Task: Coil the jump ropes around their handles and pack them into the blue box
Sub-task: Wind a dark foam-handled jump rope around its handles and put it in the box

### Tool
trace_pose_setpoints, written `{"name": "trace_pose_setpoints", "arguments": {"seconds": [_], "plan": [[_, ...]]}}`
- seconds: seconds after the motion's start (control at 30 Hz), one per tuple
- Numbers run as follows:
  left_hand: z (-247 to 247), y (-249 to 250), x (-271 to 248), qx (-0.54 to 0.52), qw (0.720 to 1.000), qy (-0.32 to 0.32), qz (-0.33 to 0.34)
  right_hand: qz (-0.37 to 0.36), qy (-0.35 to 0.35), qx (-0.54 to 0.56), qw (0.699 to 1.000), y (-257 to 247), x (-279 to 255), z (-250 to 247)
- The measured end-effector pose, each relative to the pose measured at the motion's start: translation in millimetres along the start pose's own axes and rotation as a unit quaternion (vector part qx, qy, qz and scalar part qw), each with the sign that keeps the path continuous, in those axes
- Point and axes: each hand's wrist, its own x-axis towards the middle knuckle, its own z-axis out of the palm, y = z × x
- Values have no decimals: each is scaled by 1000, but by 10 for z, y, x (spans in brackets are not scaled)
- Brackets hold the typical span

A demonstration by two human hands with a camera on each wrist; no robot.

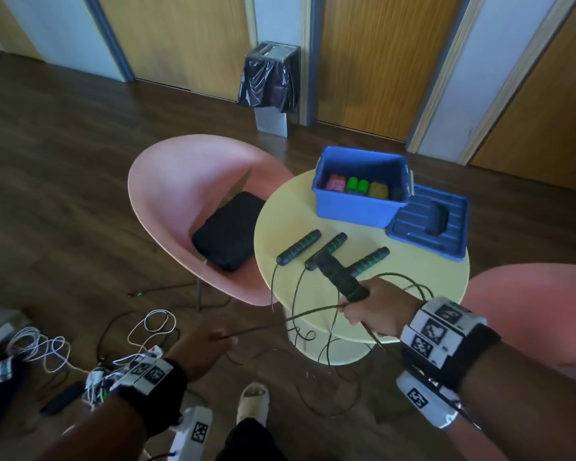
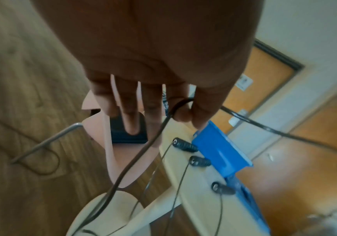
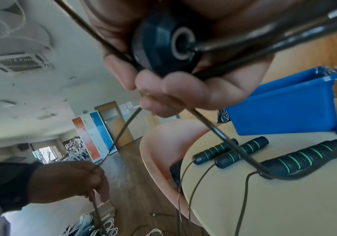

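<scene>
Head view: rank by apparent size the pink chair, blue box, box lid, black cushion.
1. pink chair
2. blue box
3/4. box lid and black cushion look alike; unranked. The box's lead over them is modest.

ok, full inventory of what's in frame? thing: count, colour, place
jump rope handles: 3, black with green rings, lying on table
held handle: 1, black, in right hand
rope: dark, strung between both hands
table: 1, pale yellow, round
blue box: 1, on table, open, coloured items inside
lid: 1, blue, right of box
chairs: 2, pink, beside table
cushion: 1, black, on left chair
bin: 1, black liner, by wall
white cables: on floor, left
left hand: pinches rope
right hand: grips handle and rope
</scene>
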Motion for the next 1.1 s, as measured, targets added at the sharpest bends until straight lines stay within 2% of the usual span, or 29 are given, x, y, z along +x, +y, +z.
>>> {"name": "trace_pose_setpoints", "arguments": {"seconds": [0.07,0.13,0.2,0.33,0.4,0.47,0.6,0.8,1.1], "plan": [[-64,60,-79,-61,997,40,11,20,-10,-32,999,-21,106,28],[-158,91,-69,-137,987,80,-5,46,-15,-30,998,-73,236,63],[-275,73,7,-198,976,84,-18,65,-9,-28,997,-151,388,94],[-568,-74,240,-132,989,61,8,98,65,-20,993,-248,840,139],[-679,-148,380,-56,997,43,28,111,98,-30,989,-277,1106,141],[-709,-212,513,-25,1000,8,14,126,114,-41,985,-323,1370,135],[-654,-308,729,-73,993,-89,-15,149,133,-94,975,-385,1800,73],[-727,-403,1051,-86,975,-204,-14,203,77,-177,960,-340,2303,78],[-757,-289,1254,-138,965,-223,-5,219,68,-190,955,-366,2504,148]]}}
